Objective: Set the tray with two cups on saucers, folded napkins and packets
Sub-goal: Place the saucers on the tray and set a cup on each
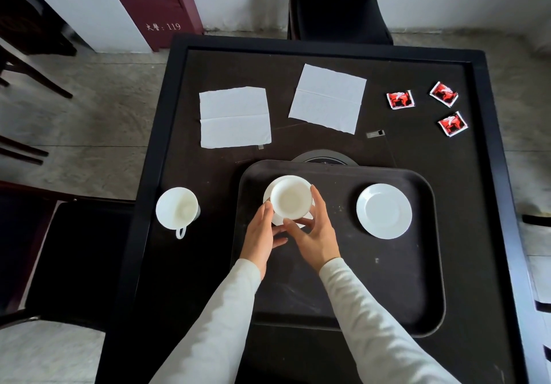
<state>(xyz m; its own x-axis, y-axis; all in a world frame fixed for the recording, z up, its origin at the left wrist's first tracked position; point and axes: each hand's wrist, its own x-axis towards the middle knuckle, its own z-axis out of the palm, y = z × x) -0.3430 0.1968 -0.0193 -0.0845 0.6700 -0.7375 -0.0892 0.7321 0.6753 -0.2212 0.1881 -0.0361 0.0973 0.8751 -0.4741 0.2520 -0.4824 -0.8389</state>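
Cupping white cup [290, 200] w/ both hands: left hand [259, 236], right hand [316, 234], fingers half-curled, over saucer [278, 219].

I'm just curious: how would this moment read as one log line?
hands: left, right on cup | cup over left saucer | second cup off tray

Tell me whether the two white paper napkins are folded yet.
Not folded. Both white paper napkins lie spread flat on the dark table, crease lines showing.
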